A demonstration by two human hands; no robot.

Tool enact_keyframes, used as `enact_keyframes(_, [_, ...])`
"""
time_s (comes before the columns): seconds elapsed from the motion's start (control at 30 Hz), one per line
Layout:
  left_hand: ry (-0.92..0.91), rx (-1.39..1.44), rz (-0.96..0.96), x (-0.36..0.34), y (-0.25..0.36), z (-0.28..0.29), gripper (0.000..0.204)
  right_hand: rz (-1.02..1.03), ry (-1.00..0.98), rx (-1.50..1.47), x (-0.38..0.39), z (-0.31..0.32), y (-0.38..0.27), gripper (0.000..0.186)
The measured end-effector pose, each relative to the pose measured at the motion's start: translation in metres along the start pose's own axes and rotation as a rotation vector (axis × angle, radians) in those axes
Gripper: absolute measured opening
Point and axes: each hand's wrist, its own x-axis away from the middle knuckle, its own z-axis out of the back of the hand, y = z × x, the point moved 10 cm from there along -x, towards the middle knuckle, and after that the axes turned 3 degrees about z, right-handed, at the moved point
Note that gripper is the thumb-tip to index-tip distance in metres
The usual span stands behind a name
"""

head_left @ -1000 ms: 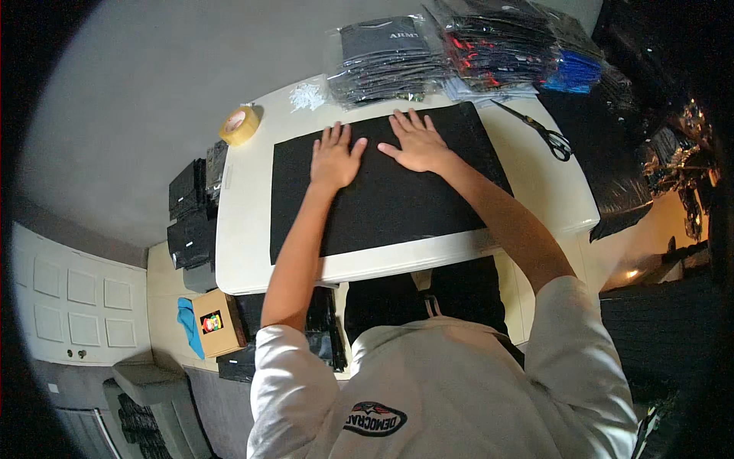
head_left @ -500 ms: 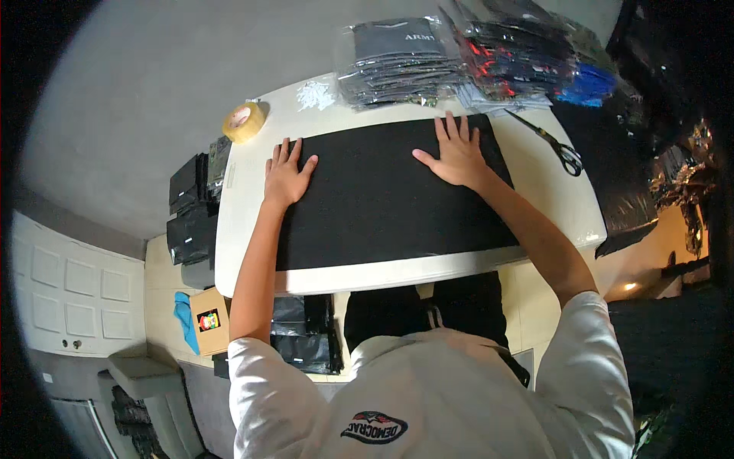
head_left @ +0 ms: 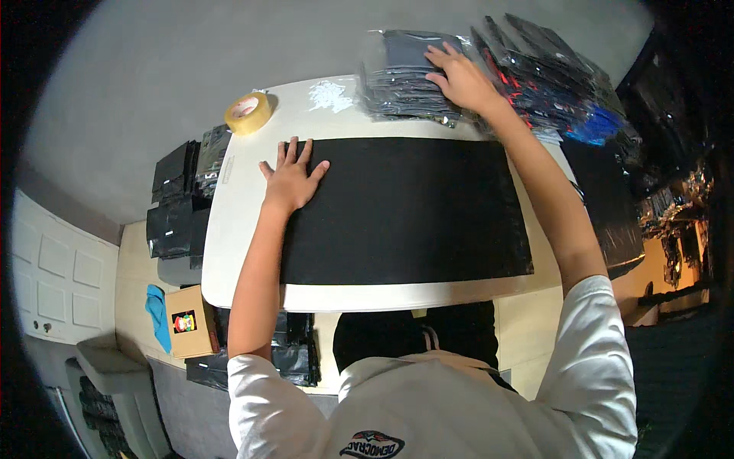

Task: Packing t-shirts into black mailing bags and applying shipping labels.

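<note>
A black rectangular mat [head_left: 405, 218] lies flat on the white table [head_left: 245, 229]. My left hand [head_left: 293, 183] rests with spread fingers on its far left corner. Beyond the far edge of the mat, my right hand [head_left: 463, 83] is laid on top of a stack of folded dark garments in clear plastic bags [head_left: 409, 98]. Its fingers are stretched out and grip nothing. To the right of that hand rises a second pile of bagged dark garments [head_left: 547, 76], with red and blue showing in it. My right forearm covers most of the scissors' place.
A roll of tape [head_left: 248, 115] stands at the table's far left corner, near a heap of small white pieces [head_left: 330, 96]. More black packages [head_left: 174, 195] are stacked left of the table. A cardboard box [head_left: 191, 329] and a blue cloth [head_left: 157, 317] lie on the floor.
My right hand has left the mat and moved away from me onto the bagged stack. The left hand stays on the mat's corner. The view has shifted slightly.
</note>
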Motion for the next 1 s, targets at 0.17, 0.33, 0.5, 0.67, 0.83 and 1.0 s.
enact_keyframes(0.17, [-0.011,0.006,0.014,-0.001,-0.005,0.002,0.080,-0.081,-0.321,-0.009,-0.005,-0.035,0.019,0.041])
enact_keyframes(0.33, [-0.009,0.014,0.006,-0.002,-0.008,-0.003,0.081,-0.097,-0.312,-0.037,-0.011,-0.020,0.010,0.030])
enact_keyframes(0.5, [-0.013,0.020,-0.003,-0.003,-0.004,-0.001,0.082,-0.095,-0.263,-0.037,0.011,0.017,-0.027,0.023])
enact_keyframes(0.67, [-0.007,0.005,0.016,-0.004,-0.013,-0.002,0.082,0.051,-0.580,-0.226,0.115,0.035,-0.158,0.019])
enact_keyframes(0.83, [-0.003,-0.010,0.016,-0.008,-0.016,-0.007,0.082,0.136,-0.665,-0.334,0.128,0.042,-0.204,0.022])
enact_keyframes(1.0, [-0.006,-0.029,0.009,-0.012,-0.009,-0.007,0.082,0.098,-0.197,-0.345,0.098,0.001,-0.129,0.043])
